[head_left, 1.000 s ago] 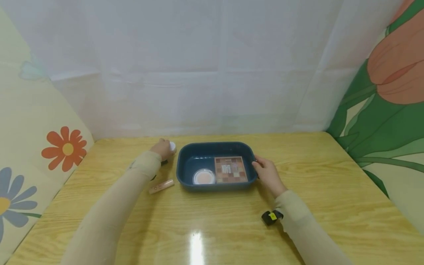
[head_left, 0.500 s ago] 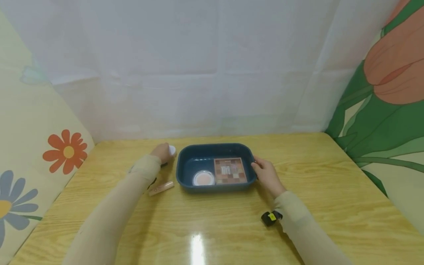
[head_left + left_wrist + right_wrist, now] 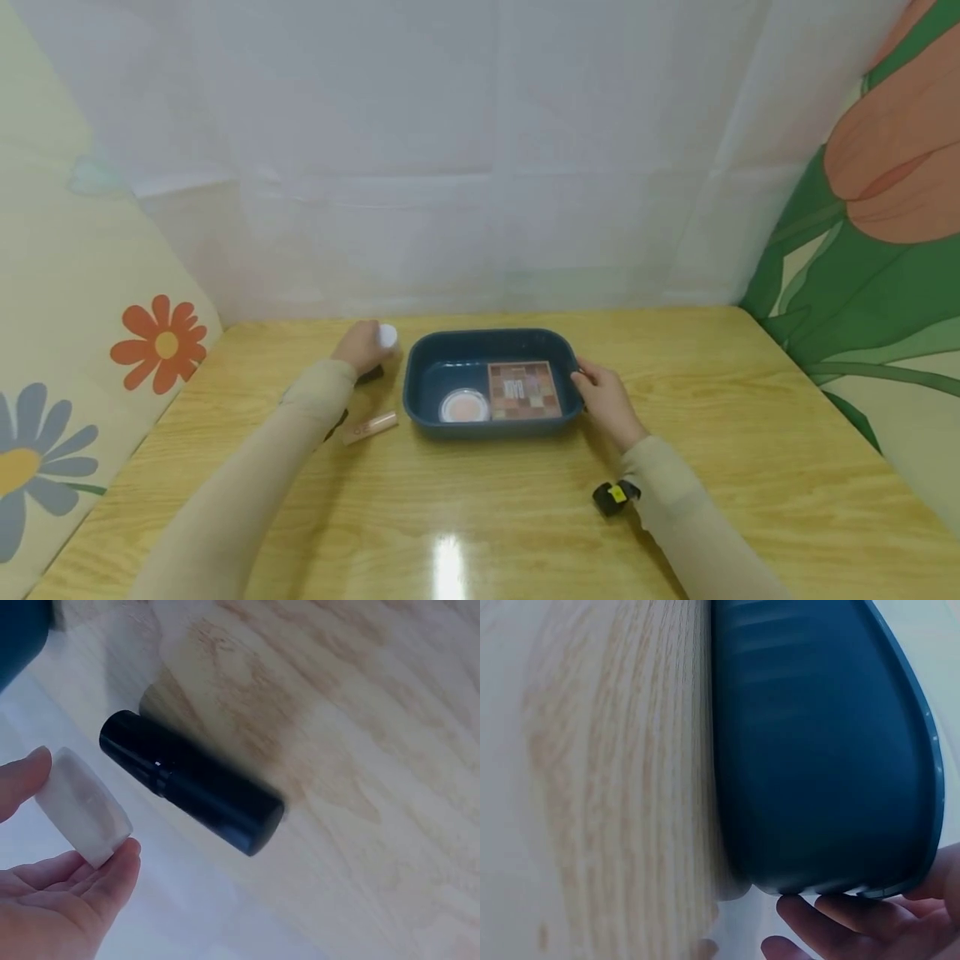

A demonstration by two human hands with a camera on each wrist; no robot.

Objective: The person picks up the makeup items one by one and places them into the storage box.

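Observation:
My left hand (image 3: 358,346) pinches a small, round white case (image 3: 82,806) between thumb and fingertips, left of the blue tray's far corner. Under that hand a black cylindrical bottle (image 3: 191,784) lies on its side on the table. My right hand (image 3: 609,398) grips the right end of the deep blue tray (image 3: 491,429), with the thumb at the rim and fingers along the outer wall (image 3: 817,750). Inside the tray are a round compact with a pale pink centre (image 3: 464,407) and a square palette with a brown checked lid (image 3: 525,390).
A pinkish tube (image 3: 371,427) lies on the wood-grain table (image 3: 510,517) left of the tray, close to my left forearm. A white cloth (image 3: 480,167) hangs behind the table. Flower-printed panels (image 3: 885,333) flank both sides.
My left hand has shifted slightly left with the white case, and more of the black bottle shows beneath it. The right hand keeps its grip on the tray, which stays in place.

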